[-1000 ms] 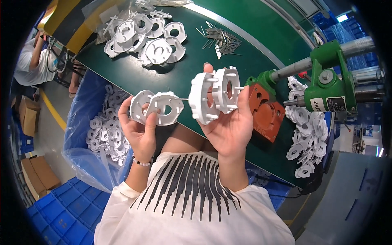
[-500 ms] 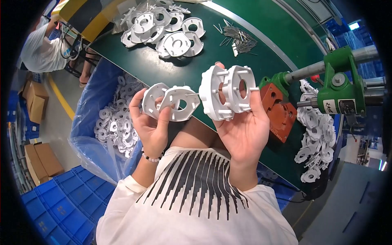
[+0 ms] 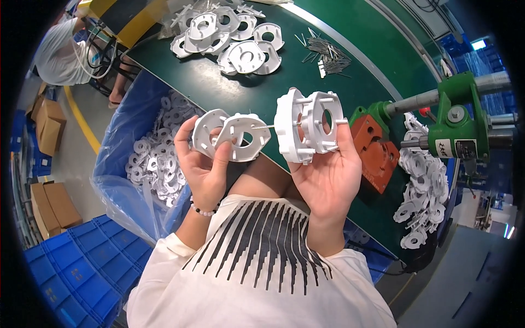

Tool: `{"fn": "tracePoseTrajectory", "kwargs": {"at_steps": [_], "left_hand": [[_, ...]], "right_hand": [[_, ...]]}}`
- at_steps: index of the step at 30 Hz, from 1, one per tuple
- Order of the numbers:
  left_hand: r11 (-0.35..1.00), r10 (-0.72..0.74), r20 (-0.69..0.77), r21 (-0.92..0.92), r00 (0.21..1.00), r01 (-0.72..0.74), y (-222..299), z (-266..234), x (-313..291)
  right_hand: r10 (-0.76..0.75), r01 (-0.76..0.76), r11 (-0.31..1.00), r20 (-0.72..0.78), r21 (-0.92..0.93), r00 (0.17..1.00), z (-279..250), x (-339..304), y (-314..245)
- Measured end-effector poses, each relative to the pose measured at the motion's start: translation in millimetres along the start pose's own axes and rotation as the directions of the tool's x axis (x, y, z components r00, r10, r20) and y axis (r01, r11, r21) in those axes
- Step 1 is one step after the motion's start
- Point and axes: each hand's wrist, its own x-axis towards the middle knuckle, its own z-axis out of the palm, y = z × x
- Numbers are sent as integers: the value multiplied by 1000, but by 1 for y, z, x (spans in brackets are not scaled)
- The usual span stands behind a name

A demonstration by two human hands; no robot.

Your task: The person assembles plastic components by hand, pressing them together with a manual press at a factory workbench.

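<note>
My left hand pinches two white plastic plates between thumb and fingers; each has a round hole and short posts. From their right side a thin metal pin reaches toward the parts in my other hand. Whether its tip touches them I cannot tell. My right hand holds a pair of thicker white plastic housings upright, side by side, with the palm below and fingers partly hidden behind. Both sets are held over the near edge of the green table, with a narrow gap between them.
White plates and metal pins lie at the back. A green press with a red-brown fixture stands right, beside more white parts. Left is a blue-lined bin of parts. Another person sits far left.
The gap between the two sets of white parts has widened slightly, and more of the metal pin shows. Both hands keep their grip. The view has shifted a little.
</note>
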Motion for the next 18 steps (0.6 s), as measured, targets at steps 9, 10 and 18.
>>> {"fn": "tracePoseTrajectory", "kwargs": {"at_steps": [9, 10, 18], "left_hand": [[998, 18, 31, -67, 999, -16, 6, 0, 22], [997, 19, 37, -70, 999, -16, 8, 1, 36], [952, 55, 598, 210, 800, -222, 25, 32, 97]], "right_hand": [[-96, 79, 982, -94, -171, 991, -3, 9, 2], [-99, 101, 952, 21, -290, 995, -10, 13, -3], [-274, 198, 300, 115, -933, 955, -15, 34, -8]]}}
